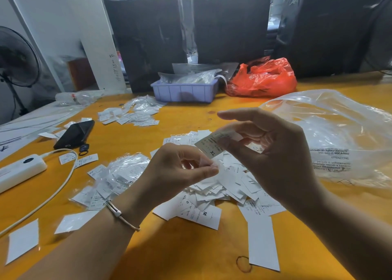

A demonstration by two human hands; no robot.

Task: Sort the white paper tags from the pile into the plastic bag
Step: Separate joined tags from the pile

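Nearest the camera, blank white slips (23, 240) lie scattered on the orange tabletop (182, 256), and a long white strip (263, 242) stretches toward the near edge. Just beyond, the pile of white paper tags (222, 192) spreads under both hands, with size letters S and M readable on some.

The left hand (180, 169), with a thin bracelet (122, 215) at its wrist, hovers above the pile; its grip is pressed together, thumb and fingertips pinching a small clear wrapper (217, 164). The right hand (273, 152) is raised beside it, its grip pinching a tag marked XL (209, 147) between thumb and curled fingers, while the index finger points out straight to the left.

To the left of the hands sits a heap of tags in clear sleeves (118, 178), then a white power strip (20, 173) with its cable (53, 192), and a black phone (74, 134). To the right, the large clear plastic bag (339, 135) lies crumpled on the tabletop, printed warning text on its side, near the right hand but apart from it.

Farther back, another cluster of sleeved tags (131, 115) lies before a lilac plastic bin (184, 92) filled with clear packets. A red plastic bag (263, 78) sits beside the bin. Behind stand dark wrapped bundles (231, 25) and, at far left, a fan (17, 57).
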